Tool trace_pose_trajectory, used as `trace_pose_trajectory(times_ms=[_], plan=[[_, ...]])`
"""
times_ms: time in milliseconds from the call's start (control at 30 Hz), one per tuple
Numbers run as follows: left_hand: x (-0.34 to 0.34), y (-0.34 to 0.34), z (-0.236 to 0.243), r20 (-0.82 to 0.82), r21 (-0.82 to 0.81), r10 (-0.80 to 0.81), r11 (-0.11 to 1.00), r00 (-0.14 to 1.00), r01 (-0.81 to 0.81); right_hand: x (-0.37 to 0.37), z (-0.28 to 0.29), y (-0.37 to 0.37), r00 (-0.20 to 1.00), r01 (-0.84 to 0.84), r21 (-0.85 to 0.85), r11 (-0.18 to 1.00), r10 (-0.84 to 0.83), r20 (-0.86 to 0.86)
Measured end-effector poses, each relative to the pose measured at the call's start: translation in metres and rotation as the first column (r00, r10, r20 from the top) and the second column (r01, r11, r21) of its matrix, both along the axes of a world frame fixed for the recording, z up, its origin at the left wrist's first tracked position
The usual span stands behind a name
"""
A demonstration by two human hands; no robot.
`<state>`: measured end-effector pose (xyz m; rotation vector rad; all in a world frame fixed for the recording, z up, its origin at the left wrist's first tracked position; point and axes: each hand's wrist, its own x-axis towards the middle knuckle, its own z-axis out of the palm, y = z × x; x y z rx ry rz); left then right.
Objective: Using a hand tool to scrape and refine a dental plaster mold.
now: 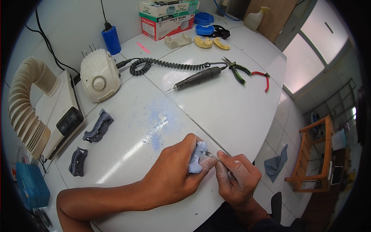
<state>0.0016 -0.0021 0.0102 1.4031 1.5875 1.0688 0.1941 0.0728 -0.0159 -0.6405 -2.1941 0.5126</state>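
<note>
My left hand (170,170) is closed round a pale blue cast-like piece (196,163), its back turned up and my thumb pressed beside the piece. My right hand (237,179), dusted with pale powder, pinches a small, thin metal tool (211,155) against the right side of the piece; much of the tool is hidden by fingers. Pale blue powder (156,120) is scattered on the white tiled worktop (232,112) beyond my hands. Two dark grey moulded pieces (96,129) lie to the left of my left hand.
A hose-fitted machine (66,123) and white control unit (98,77) stand left. A corded handpiece (199,78) and pliers (239,73) lie beyond my hands; boxes (167,28), yellow casts (203,42) and blue trays (204,30) are behind. A wooden rack (303,162) stands right, a blue basket (31,181) far left.
</note>
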Motion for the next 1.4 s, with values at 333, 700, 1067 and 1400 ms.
trace_pose_trajectory(times_ms=[333,700,1067,1400], plan=[[0.0015,-0.0012,-0.0081,0.054,0.043,-0.003,0.999,0.999,0.000,0.0015,0.0051,0.0009,1.000,-0.017,-0.059,0.998,0.017,0.002],[0.0004,-0.0008,-0.0037,0.096,0.038,-0.031,0.999,0.995,0.027,0.0009,0.0030,0.0004,0.999,-0.026,-0.031,0.999,0.027,0.031],[0.0006,-0.0006,-0.0024,0.026,0.024,-0.019,1.000,0.999,0.018,0.0012,0.0003,0.0009,1.000,-0.010,-0.001,1.000,0.010,-0.016],[0.0002,0.0003,-0.0041,-0.019,0.012,0.015,1.000,1.000,-0.015,0.0003,-0.0019,-0.0009,1.000,0.020,-0.019,1.000,-0.021,-0.023]])
